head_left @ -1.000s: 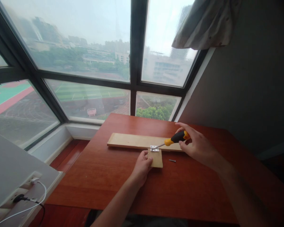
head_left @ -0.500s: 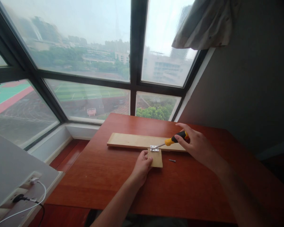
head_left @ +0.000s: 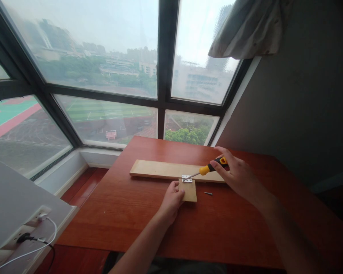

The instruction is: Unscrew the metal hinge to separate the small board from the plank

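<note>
While a small board (head_left: 190,192) is pinched at its left edge by the left hand (head_left: 173,196), thumb on top, a yellow-and-black screwdriver (head_left: 204,170) is held by its handle in the right hand (head_left: 234,170), its shaft slanted down leftward to a silvery hinge (head_left: 189,176). By that hinge, pierced with holes, the far edge of the pale, squarish small board is overlapped, just in front of a long board (head_left: 157,169) laid on the table (head_left: 125,217); to the right, a screw (head_left: 208,193) is seen.
</note>
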`<action>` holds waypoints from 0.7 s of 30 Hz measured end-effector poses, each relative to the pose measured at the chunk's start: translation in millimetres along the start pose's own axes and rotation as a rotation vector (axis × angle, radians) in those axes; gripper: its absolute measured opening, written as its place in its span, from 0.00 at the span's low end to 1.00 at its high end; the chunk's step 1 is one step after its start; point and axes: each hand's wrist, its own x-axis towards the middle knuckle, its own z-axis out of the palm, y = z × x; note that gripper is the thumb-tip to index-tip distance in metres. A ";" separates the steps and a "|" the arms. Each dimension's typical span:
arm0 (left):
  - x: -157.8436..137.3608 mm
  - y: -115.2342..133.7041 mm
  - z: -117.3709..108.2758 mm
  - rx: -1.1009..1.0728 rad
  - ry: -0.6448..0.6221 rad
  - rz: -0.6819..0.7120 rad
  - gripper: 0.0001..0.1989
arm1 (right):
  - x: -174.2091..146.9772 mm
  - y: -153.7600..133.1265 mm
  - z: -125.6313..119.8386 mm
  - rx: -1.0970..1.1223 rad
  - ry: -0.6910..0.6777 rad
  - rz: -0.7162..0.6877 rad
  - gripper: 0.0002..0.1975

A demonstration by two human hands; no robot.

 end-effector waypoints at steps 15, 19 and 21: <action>-4.5 4.7 2.0 0.004 -0.033 -0.001 0.21 | -2.6 1.4 -3.1 0.353 -0.089 -0.060 0.28; -6.3 6.8 3.0 0.003 -0.025 -0.005 0.21 | -2.6 -2.6 0.9 0.242 -0.067 -0.035 0.27; -5.4 5.7 2.4 0.004 -0.017 -0.004 0.21 | -1.5 -4.1 3.1 0.101 -0.038 0.008 0.27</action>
